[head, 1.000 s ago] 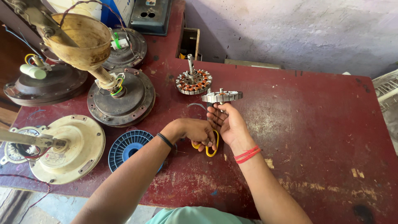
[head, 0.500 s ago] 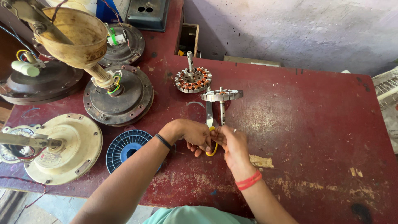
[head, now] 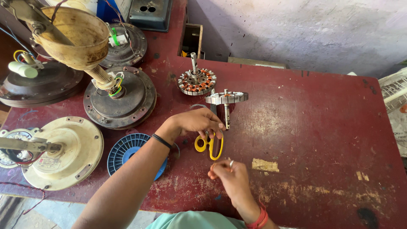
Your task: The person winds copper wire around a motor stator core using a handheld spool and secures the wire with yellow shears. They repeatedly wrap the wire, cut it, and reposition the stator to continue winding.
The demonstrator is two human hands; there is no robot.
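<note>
The left hand (head: 199, 123) is holding the yellow-handled scissors (head: 210, 142) on the desk (head: 322, 127), fingers curled over the pivot. The right hand (head: 229, 178) is pinching something thin, too small to tell. The scissors look light and stiff, best taken by the loops just below the left fingers.

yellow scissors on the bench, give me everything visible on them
The scissors have glossy yellow plastic loop handles and grey metal blades. They lie flat on the worn dark red table, handles toward the person, blades pointing away toward the bare stator on its shaft. The left hand rests over the pivot and blades, hiding most of them, so whether the blades are open or closed cannot be told. The right hand is nearby but apart from them.
</note>
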